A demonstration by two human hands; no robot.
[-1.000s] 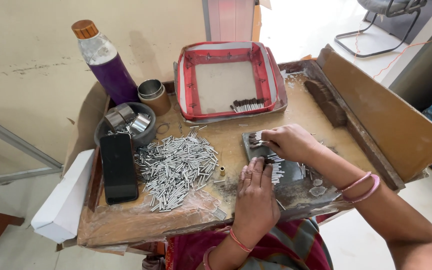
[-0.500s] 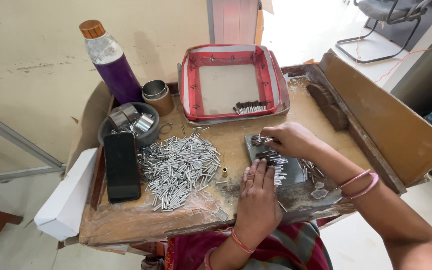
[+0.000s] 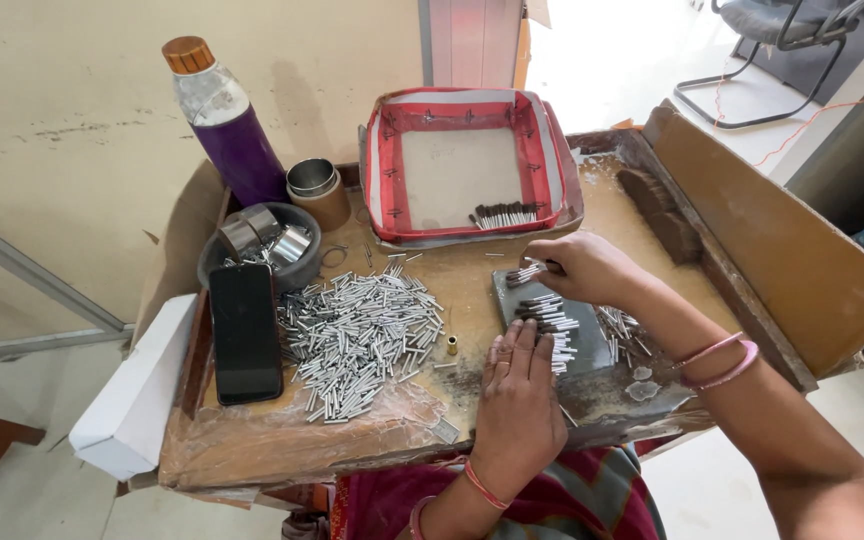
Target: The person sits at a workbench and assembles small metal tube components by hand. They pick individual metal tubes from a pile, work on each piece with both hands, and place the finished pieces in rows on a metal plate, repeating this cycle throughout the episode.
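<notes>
We see the left hand (image 3: 518, 400) lying flat near the front edge of the bench (image 3: 292, 440), palm down, fingers together and stretched, their tips pressing on a row of small metal pins (image 3: 550, 322) that lies on a dark grey slab (image 3: 592, 345). This hand grips nothing; it only holds the row down. The right hand (image 3: 584, 268) sits just beyond, over the far end of the slab, its fingers pinched around a small bundle of pins (image 3: 524, 273) whose ends stick out toward the left. Two pink bangles (image 3: 717, 360) ring the right wrist.

The slab rests toward the front right of the bench, and more loose pins lie on its right side. To its left, at the middle of the bench, spreads a large heap of silver pins (image 3: 357, 335), with one small brass piece (image 3: 452, 345) just beside it. A black phone (image 3: 245, 332) lies face up near the left edge. Behind it stands a dark bowl (image 3: 214, 265) with shiny metal pieces, then a small round tin (image 3: 315, 190) and a purple bottle (image 3: 227, 125) at the far left corner. At the far edge sits a red-rimmed tray (image 3: 387, 170) with a short row of pins against its near wall.
</notes>
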